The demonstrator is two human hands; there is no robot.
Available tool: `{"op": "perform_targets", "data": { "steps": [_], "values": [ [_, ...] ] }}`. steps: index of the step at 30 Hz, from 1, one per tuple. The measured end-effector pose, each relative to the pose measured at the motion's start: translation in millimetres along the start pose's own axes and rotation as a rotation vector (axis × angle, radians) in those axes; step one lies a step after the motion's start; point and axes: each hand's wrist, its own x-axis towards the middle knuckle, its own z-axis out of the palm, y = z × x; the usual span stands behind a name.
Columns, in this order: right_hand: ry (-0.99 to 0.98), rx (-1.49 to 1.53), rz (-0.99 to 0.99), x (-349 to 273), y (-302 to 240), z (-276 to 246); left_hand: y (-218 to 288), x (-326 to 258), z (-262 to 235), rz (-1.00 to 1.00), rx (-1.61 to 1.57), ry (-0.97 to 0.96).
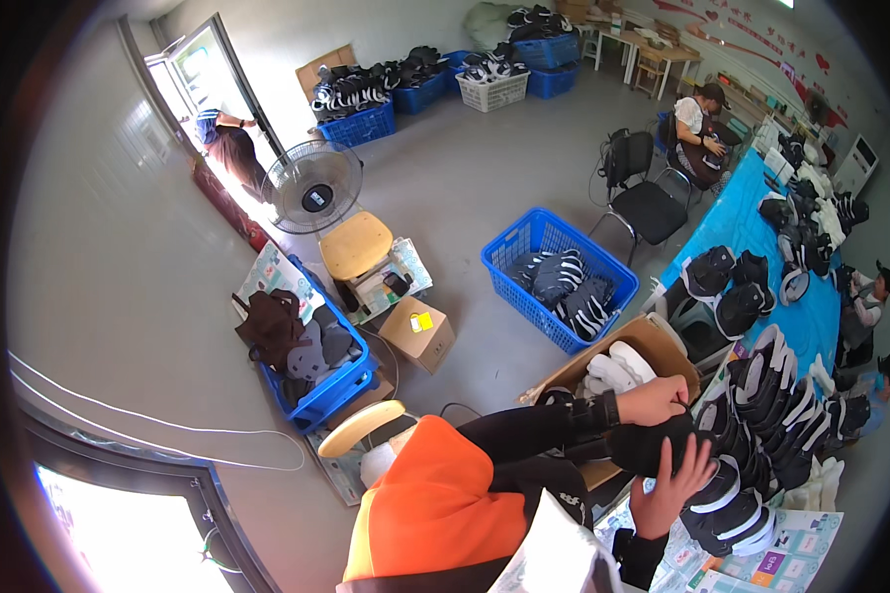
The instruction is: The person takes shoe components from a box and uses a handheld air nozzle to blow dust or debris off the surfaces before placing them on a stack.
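My left hand (653, 400) comes in over a cardboard box, its black sleeve ending at the wrist. Its fingers are closed in a pinch on the upper edge of a black cap (648, 447). Just below, my right hand (670, 489) lies against the cap's near side with its fingers spread apart. The cap's underside and part of its rim are hidden by the hands. Close beside the right hand, stacked black-and-white caps (727, 509) lie on the table.
The open cardboard box (554, 381) holds white pieces (618, 368). Beyond it, a blue basket (504, 287) of striped dark pieces sits on the floor. Rows of caps (776, 395) line the blue-covered table (727, 222). A standing fan (314, 188), chairs and co-workers are farther off.
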Motion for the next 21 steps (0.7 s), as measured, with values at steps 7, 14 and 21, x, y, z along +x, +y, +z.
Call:
{"op": "perform_targets", "data": {
  "steps": [7, 14, 21],
  "values": [
    [0.073, 0.265, 0.245, 1.3, 11.9, 30.7, 8.7, -2.3, 1.1, 0.185, 0.266, -0.065],
    [0.313, 0.516, 0.641, -23.9, 27.4, 40.1, 32.9, -68.8, -32.3, 0.384, 0.261, -0.205],
    [0.324, 0.553, 0.563, -37.0, 14.2, 38.5, 33.9, -85.1, -41.3, 0.453, 0.279, -0.121]
  ]
}}
